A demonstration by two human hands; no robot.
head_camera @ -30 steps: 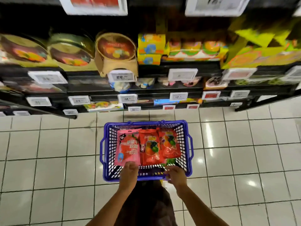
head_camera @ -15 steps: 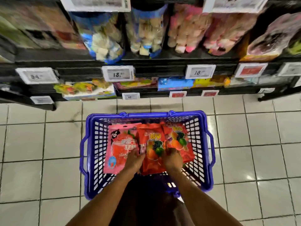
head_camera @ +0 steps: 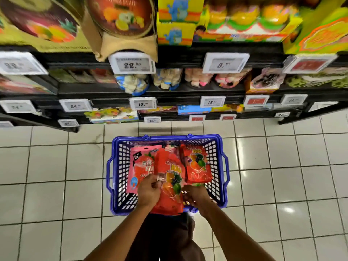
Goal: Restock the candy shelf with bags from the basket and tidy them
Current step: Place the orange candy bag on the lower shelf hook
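Note:
A blue plastic basket (head_camera: 117,178) stands on the tiled floor in front of the shelves. Inside lie a pink strawberry candy bag (head_camera: 140,162) on the left and a red fruit candy bag (head_camera: 196,164) on the right. Between them a second red fruit candy bag (head_camera: 170,183) is tilted up out of the basket. My left hand (head_camera: 148,192) grips its left edge and my right hand (head_camera: 194,194) grips its lower right edge.
Black candy shelves (head_camera: 169,91) rise just beyond the basket, with price tags (head_camera: 131,63) along each edge, round tins (head_camera: 120,14) and yellow boxes (head_camera: 175,21) on top, marshmallow bags (head_camera: 131,83) below. White floor tiles (head_camera: 282,176) surround the basket.
Both hands went from the basket's near rim into the basket, took hold of the middle red bag and lifted it toward me. The camera view has tilted up toward the shelves.

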